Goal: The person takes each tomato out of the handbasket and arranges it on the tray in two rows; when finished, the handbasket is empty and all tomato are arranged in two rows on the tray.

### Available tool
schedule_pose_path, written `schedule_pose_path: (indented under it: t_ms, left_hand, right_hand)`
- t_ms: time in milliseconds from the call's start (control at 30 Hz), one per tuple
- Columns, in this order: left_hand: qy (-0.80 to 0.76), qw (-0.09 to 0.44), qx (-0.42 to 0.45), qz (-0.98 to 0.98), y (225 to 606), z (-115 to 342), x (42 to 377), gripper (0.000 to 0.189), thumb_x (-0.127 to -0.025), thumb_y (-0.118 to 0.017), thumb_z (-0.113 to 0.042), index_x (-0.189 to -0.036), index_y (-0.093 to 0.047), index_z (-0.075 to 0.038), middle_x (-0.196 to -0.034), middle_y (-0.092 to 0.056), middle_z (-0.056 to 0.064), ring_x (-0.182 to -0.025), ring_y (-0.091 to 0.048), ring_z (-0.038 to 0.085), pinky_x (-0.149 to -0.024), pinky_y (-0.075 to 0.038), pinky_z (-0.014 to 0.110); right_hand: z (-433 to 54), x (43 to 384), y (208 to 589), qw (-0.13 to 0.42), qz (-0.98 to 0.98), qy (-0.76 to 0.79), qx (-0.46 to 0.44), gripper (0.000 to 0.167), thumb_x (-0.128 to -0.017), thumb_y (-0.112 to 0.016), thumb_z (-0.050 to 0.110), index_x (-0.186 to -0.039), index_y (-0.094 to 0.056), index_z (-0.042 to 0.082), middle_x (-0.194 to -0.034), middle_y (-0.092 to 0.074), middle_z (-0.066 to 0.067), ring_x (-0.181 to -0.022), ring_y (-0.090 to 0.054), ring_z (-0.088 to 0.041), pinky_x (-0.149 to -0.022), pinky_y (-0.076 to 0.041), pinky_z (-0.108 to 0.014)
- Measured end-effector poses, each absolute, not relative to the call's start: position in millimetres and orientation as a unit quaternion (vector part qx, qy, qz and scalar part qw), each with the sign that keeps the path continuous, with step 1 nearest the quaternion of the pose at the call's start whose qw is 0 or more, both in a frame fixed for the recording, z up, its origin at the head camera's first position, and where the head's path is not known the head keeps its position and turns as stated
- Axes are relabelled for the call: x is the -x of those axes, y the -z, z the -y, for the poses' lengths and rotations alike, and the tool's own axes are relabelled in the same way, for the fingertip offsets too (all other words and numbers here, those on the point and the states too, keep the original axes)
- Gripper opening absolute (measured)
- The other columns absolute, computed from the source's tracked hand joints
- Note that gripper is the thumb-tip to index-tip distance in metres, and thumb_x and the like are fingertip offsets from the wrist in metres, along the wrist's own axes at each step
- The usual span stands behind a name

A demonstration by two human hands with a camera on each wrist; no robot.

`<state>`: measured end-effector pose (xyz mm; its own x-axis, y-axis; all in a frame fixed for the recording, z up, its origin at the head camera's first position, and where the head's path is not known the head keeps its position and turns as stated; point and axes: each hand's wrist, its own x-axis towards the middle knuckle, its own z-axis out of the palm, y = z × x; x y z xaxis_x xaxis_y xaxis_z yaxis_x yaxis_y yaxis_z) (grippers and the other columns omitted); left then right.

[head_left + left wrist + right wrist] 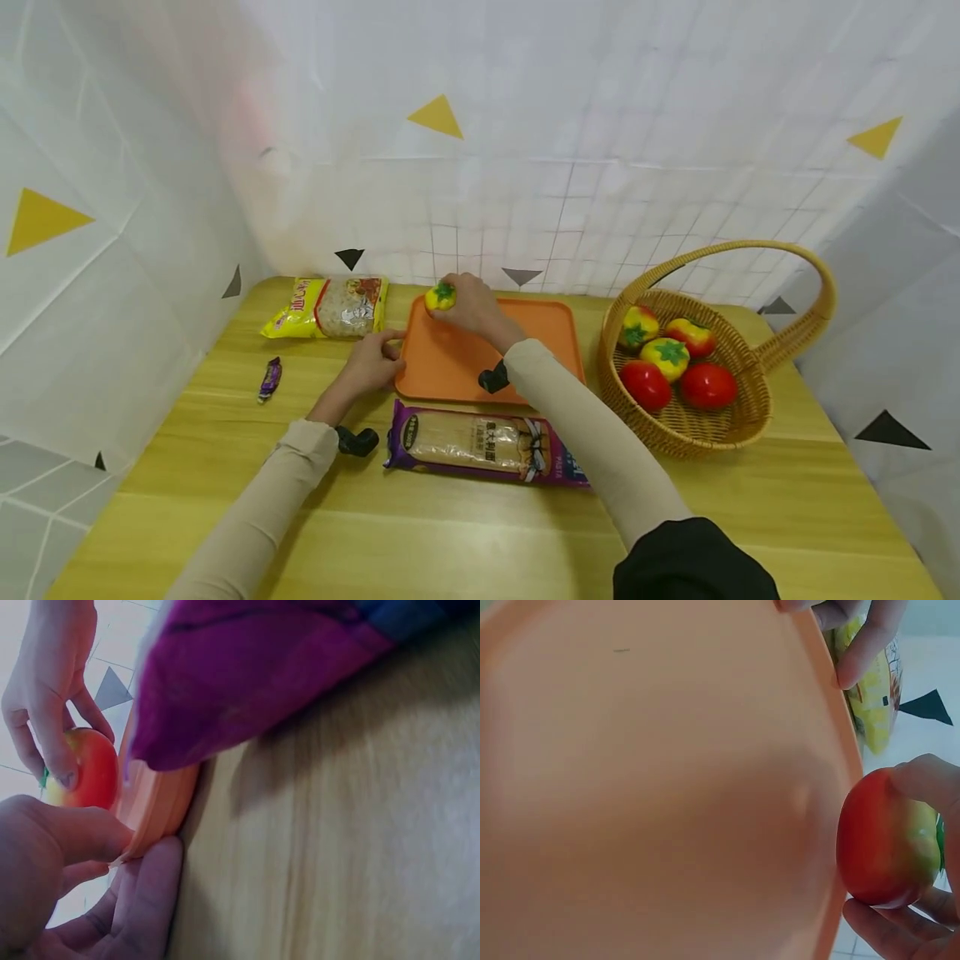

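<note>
Wooden table [450, 537], fruit [877, 844] in right hand [474, 307]

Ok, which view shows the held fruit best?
The right wrist view: the fruit is large there, its red side mostly uncovered. The left wrist view shows it partly covered by the right hand; the head view only its green-and-yellow end, small.

It looks like a small makeshift booth, wider setting unclear: creased white sheeting [540, 50] printed with yellow and dark triangles [47, 221] hangs at nine, twelve and three o'clock around a wood-grain tabletop [435, 537].
</note>
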<state>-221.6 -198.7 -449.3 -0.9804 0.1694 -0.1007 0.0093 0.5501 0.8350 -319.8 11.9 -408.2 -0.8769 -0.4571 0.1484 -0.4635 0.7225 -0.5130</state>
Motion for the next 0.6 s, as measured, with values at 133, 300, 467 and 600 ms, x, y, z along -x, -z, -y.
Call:
schedule_pose_path:
  t_ms: [133,300,467,600]
  left_hand:
    - [-0.470,0.087,-0.051,-0.877,449,199,221,0.058,-0.090,-0.065,-0.002,-0.147,-0.050,-0.006,-0.094,-0.064,0.016,-0.068,-0.064,0.023,-0.053,-0.058,0.037]
    - [-0.471,0.093,-0.054,-0.875,448,197,221,0.058,-0.091,-0.063,-0.001,-0.147,-0.049,-0.004,-0.095,-0.064,0.017,-0.064,-0.065,0.023,-0.052,-0.058,0.037]
    - [-0.471,0.091,-0.046,-0.876,445,194,220,0.058,-0.091,-0.063,-0.002,-0.147,-0.049,-0.006,-0.096,-0.064,0.016,-0.065,-0.065,0.023,-0.052,-0.058,0.036]
    - [-0.466,0.087,-0.041,-0.880,444,195,219,0.057,-0.091,-0.064,-0.002,-0.147,-0.050,-0.007,-0.095,-0.064,0.016,-0.064,-0.065,0.024,-0.052,-0.058,0.036]
  right_hand:
    - [-10,323,411,0.003,0.925,-0.287,-0.248,0.054,-0.085,-0.079,0.031,-0.128,-0.062,0.003,-0.114,-0.063,-0.011,-0.096,-0.057,-0.024,-0.083,-0.050,-0.036]
    - [-8,326,415,-0.006,0.926,-0.291,-0.239,0.055,-0.086,-0.079,0.030,-0.130,-0.061,0.003,-0.117,-0.063,-0.011,-0.099,-0.058,-0.024,-0.086,-0.050,-0.035]
    - [-7,328,418,-0.007,0.927,-0.296,-0.230,0.056,-0.086,-0.079,0.030,-0.131,-0.060,0.003,-0.119,-0.062,-0.011,-0.101,-0.057,-0.024,-0.088,-0.051,-0.035]
    - [-5,329,419,-0.009,0.926,-0.299,-0.229,0.061,-0.086,-0.079,0.031,-0.135,-0.057,0.002,-0.124,-0.061,-0.012,-0.105,-0.057,-0.025,-0.092,-0.050,-0.037]
